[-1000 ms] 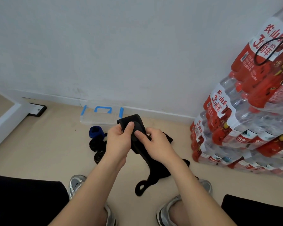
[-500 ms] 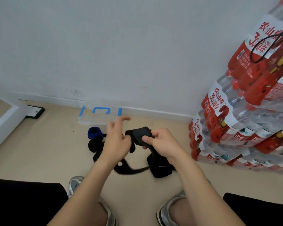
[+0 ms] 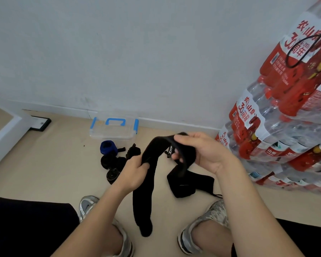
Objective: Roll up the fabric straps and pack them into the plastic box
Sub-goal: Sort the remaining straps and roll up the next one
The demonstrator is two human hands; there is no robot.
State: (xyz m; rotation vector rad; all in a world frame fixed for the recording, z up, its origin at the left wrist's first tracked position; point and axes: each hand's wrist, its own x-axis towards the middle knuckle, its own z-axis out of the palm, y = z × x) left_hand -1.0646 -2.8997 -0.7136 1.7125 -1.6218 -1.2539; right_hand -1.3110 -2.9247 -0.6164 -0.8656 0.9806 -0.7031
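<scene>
I hold a long black fabric strap [image 3: 152, 154] stretched in an arch between both hands above the floor. My left hand [image 3: 135, 173] grips it lower left, and one end hangs down to between my shoes. My right hand [image 3: 202, 153] pinches it higher right, near a small white label. More black fabric [image 3: 189, 182] lies on the floor under my right hand. A clear plastic box [image 3: 113, 129] with blue handle and clasps sits by the wall. In front of it lie a blue rolled strap [image 3: 108, 147] and black rolled straps [image 3: 112, 162].
Stacked packs of red-labelled water bottles [image 3: 278, 130] rise on the right, with a black cord hanging over them. A white wall with a skirting board runs behind the box. A white ledge [image 3: 4, 134] stands at the left. My two shoes [image 3: 202, 229] rest on the beige floor.
The strap was bunched close between my hands; now it is drawn out. My right hand moved up and right, my left hand slid down along it, and the free end hangs low.
</scene>
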